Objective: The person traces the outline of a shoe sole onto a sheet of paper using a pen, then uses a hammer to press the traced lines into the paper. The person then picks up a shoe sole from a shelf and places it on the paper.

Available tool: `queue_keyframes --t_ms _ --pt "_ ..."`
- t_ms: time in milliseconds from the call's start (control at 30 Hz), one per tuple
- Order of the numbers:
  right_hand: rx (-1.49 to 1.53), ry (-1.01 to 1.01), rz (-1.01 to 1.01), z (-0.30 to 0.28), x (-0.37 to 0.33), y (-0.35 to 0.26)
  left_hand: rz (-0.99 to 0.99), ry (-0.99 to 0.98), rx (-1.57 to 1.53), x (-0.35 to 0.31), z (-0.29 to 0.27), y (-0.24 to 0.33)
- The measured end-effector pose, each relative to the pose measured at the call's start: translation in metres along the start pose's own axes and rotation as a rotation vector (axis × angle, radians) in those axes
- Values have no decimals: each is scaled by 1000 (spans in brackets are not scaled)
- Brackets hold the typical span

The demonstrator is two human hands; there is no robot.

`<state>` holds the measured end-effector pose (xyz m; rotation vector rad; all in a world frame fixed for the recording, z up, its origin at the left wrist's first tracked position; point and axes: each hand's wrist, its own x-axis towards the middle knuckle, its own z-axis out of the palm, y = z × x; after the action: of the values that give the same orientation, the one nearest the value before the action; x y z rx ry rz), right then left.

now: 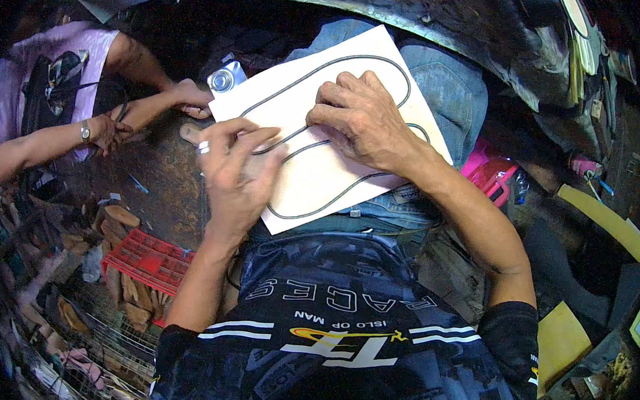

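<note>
A pale, flat sheet lies tilted across my lap over blue jeans. Thick dark lines curve over it in two long rounded loops, like sole outlines; whether they are drawn or laid cord, I cannot tell. My right hand rests on the middle of the sheet with its fingers curled in, and whatever they may hold is hidden beneath them. At the sheet's left edge is my left hand, wearing a ring, fingers apart and slightly blurred, with nothing visible in them.
At the left, another person sits with one hand close to the sheet's corner. A silver-blue round object is beside that corner. A red crate stands lower left among scraps. Pink items and yellow pieces lie at right.
</note>
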<state>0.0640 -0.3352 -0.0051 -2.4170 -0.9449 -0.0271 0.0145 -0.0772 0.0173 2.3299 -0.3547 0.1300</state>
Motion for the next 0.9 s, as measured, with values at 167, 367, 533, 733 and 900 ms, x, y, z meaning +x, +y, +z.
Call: queue_keyframes --t_ms 167,367,533,733,900 --pt "-18 -3 14 0 2 0 28 -71 10 15 23 7" --pt "-39 -24 21 2 2 -1 -19 -42 -2 14 31 3" --pt "-58 -43 19 2 3 0 -86 -19 -47 13 38 5" --pt "-68 -45 9 3 1 0 -81 -26 -22 12 42 5" --pt "-51 -12 6 5 -1 0 -57 -82 -1 16 34 6"
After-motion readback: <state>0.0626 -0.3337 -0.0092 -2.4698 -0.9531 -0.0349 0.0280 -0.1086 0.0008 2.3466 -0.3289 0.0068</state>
